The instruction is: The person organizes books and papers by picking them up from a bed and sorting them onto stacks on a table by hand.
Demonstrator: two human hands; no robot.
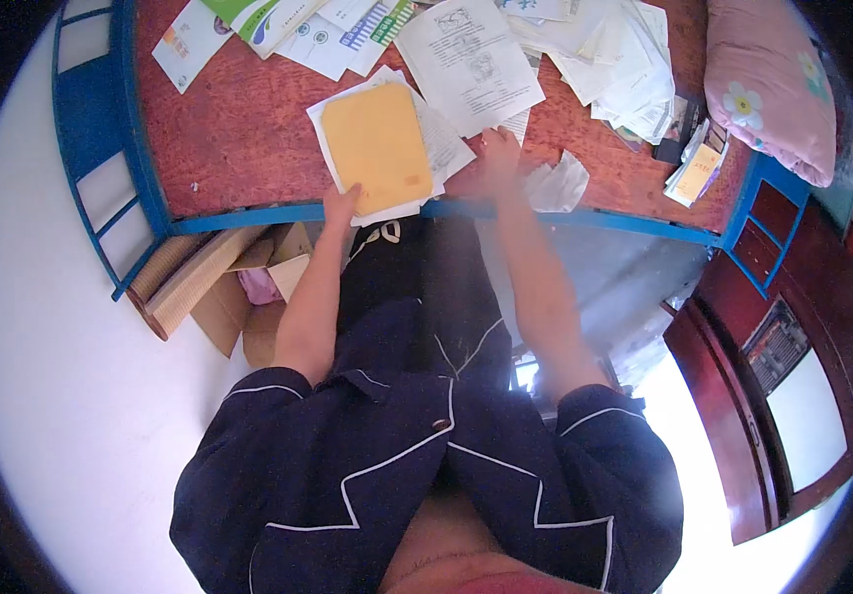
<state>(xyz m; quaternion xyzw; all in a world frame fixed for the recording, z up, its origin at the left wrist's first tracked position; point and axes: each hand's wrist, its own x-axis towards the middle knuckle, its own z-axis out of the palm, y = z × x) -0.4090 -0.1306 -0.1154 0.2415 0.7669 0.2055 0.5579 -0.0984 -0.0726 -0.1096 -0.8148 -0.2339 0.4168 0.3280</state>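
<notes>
My left hand (342, 206) is closed on the lower left edge of a yellow envelope-like folder (377, 144), its thumb on top. White papers (444, 147) stick out from beneath the folder. My right hand (499, 155), a little blurred, has its fingers curled at the lower edge of a printed sheet (471, 64) with text and small diagrams. Just right of that hand lies a crumpled piece of white paper (557, 183).
Leaflets (268, 20) and an envelope (189, 45) lie at the back left of the red bed board (238, 129). Loose papers (634, 79), small booklets (699, 168) and a pink pillow (768, 84) are at right. A blue metal frame (278, 216) edges the board; cardboard boxes (224, 312) stand below.
</notes>
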